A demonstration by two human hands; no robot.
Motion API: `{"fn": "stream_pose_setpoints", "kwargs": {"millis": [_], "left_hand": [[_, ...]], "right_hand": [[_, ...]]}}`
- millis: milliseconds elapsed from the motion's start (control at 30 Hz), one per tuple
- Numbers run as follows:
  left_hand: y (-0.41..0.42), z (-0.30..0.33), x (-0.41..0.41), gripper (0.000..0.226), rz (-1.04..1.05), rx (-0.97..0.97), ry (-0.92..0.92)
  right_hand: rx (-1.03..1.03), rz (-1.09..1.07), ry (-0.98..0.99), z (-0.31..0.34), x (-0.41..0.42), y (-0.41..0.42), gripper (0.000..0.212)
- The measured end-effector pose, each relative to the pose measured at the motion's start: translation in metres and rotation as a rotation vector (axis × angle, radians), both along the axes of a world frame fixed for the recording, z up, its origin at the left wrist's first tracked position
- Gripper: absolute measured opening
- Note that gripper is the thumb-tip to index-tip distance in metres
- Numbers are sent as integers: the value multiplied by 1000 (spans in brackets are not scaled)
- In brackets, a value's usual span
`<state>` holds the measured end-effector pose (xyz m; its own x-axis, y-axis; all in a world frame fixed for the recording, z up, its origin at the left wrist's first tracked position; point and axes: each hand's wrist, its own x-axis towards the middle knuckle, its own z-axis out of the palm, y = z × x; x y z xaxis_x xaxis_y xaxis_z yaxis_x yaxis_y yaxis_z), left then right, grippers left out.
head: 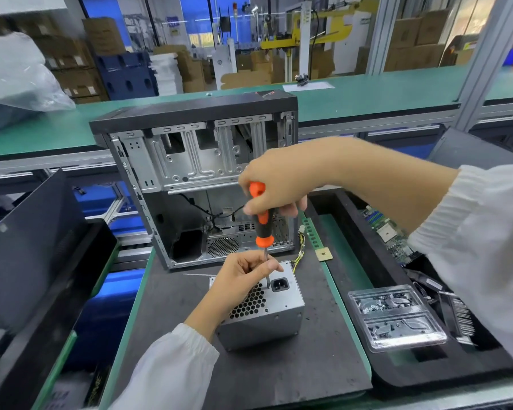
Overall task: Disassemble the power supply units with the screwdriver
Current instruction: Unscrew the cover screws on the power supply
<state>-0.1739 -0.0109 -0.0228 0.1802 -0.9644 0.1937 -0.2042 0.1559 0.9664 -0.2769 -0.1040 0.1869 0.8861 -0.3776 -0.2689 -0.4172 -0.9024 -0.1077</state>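
While the power supply unit [264,309] sits on the dark work mat [279,368] at lower centre of the frame, its socket-and-grille face is turned upward, evidently so the screws on that face can be reached from above. The screwdriver [261,220] stands nearly upright over it, tip down beside the black mains socket [280,284], though whether it is seated in a screw cannot be made out. The right hand [276,184] is wrapped around the top of the orange-and-black handle, positioned to turn and bear down. The left hand [243,276] rests on the unit's top with fingers pinching the shaft low down, apparently to steady the tip. Behind, at centre frame, stands an opened computer case [196,179]. A clear plastic tray of screws [397,315] lies to the lower right, within reach for removed fasteners.
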Motion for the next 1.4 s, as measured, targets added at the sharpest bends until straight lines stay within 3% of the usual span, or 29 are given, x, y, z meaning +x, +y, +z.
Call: {"fn": "stream_pose_setpoints", "kwargs": {"millis": [33,67,167,333,433,500,533,600,767,900,1033,1133,1233,1300,1400], "left_hand": [[0,0,0,24,0,3,-3],[1,1,0,25,-2,5,-3],[1,2,-1,22,-22,-1,1],[3,3,-2,22,-23,-3,-9],[3,3,-1,23,-23,-11,-5],[2,2,-1,26,-17,-13,-3],[2,2,0,26,-18,-15,-2],[2,1,0,25,-29,-17,3],[1,1,0,23,-44,-16,20],[1,2,0,23,-48,-26,0],[2,5,-2,19,-54,-40,-29],[3,5,-3,18,-55,-33,-7],[3,6,-4,18,-41,-28,1],[3,6,-4,18,-33,-23,1],[4,6,-4,19,-26,-25,1]], "right_hand": [[61,33,31,5,-2,0,15],[108,55,49,9,-4,0,16],[138,37,7,8,-2,3,35],[-156,-75,-52,-3,5,9,64],[-184,4,-2,-2,6,4,49],[-69,91,36,3,2,1,16],[-1,120,49,7,0,0,14],[57,141,61,11,-3,-1,31],[-116,-38,43,-1,0,5,60],[-28,63,79,3,-3,2,16],[17,84,35,8,-5,6,41],[-98,-63,7,4,-7,12,63],[-251,-157,62,2,-6,13,71],[-272,-116,90,0,-5,12,63],[-65,0,87,6,-6,10,18]]}}
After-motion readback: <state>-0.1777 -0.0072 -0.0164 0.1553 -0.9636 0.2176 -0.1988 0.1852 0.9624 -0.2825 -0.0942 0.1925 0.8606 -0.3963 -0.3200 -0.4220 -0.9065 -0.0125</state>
